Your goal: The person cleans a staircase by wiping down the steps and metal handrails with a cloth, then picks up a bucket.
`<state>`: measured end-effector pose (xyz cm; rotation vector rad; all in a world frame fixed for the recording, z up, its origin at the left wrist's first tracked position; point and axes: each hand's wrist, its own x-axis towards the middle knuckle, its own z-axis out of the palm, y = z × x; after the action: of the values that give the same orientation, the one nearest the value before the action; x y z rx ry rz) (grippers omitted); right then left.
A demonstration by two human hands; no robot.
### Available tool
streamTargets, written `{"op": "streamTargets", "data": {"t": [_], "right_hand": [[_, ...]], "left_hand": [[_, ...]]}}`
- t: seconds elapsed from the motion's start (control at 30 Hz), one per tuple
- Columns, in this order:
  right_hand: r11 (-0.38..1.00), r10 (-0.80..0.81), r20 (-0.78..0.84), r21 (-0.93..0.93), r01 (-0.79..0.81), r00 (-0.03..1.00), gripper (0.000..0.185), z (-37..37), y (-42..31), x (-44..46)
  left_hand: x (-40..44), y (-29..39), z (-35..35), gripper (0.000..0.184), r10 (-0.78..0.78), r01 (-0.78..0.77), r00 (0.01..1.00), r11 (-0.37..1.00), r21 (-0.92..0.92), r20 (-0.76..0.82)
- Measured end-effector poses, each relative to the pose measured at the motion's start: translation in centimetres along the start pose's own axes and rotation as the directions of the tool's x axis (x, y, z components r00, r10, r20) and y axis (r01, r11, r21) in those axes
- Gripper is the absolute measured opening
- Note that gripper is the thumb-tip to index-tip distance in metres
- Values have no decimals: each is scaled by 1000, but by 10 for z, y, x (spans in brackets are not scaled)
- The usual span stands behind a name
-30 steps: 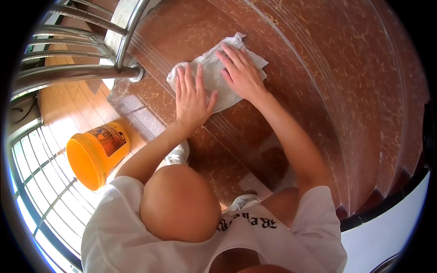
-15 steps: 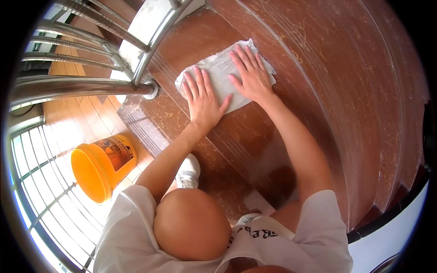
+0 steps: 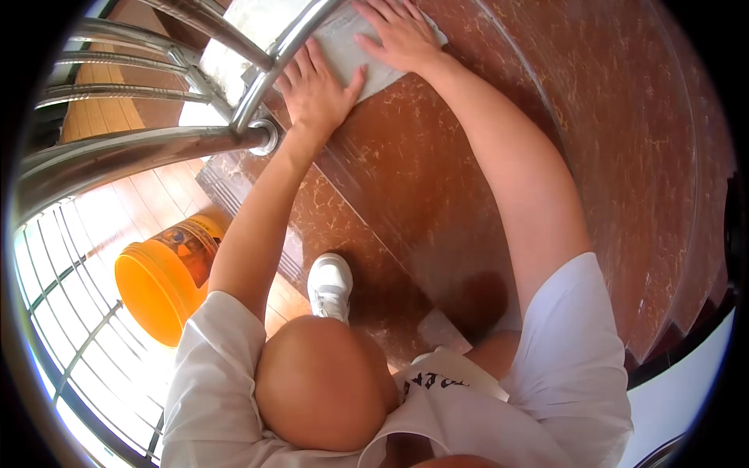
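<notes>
A pale grey-white cloth (image 3: pixel 346 51) lies flat on a reddish-brown stone stair step (image 3: pixel 413 171), its far edge cut off by the top of the view. My left hand (image 3: pixel 318 92) presses on the cloth's near left part, fingers stretched out and the thumb apart, close beside the metal railing. Flat on the right part of the cloth rests my right hand (image 3: pixel 399 35), its fingers spread. Neither hand grips the cloth; both palms face down on it.
On the left, a stainless steel railing (image 3: pixel 140 152) meets the step at a round base. An orange bucket (image 3: pixel 160 277) stands on the tiled floor near a barred window (image 3: pixel 74 312). More curved steps rise at the right. A white shoe (image 3: pixel 329 285) is planted below my arms.
Both hands have slid the cloth away from me and somewhat left, nearer the railing and the top of the view. My arms are stretched further out.
</notes>
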<state>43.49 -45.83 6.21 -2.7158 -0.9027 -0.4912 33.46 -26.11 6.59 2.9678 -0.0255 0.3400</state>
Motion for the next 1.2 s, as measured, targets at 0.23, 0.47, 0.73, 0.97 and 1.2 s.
{"op": "streamTargets", "data": {"t": [0.23, 0.47, 0.73, 0.97, 1.2], "right_hand": [[997, 21, 87, 72, -28, 996, 79, -17, -9, -15], [995, 80, 79, 56, -85, 994, 86, -64, -21, -116], [997, 83, 65, -3, -83, 994, 76, -129, -25, -271], [982, 143, 90, 113, -153, 986, 81, -203, -31, -427], [921, 371, 193, 53, -387, 908, 83, -287, -70, -578]], "left_hand": [[-24, 9, 0, 112, 6, -6, 1000, 999, -37, 1], [-104, 62, -16, 106, 87, -87, 995, 996, -9, 45], [-221, 168, -44, 108, 130, -139, 978, 990, 39, 163], [-338, 262, -64, 107, 284, -293, 935, 956, 11, 213], [-442, 329, -98, 103, 550, -505, 777, 835, -218, 307]]}}
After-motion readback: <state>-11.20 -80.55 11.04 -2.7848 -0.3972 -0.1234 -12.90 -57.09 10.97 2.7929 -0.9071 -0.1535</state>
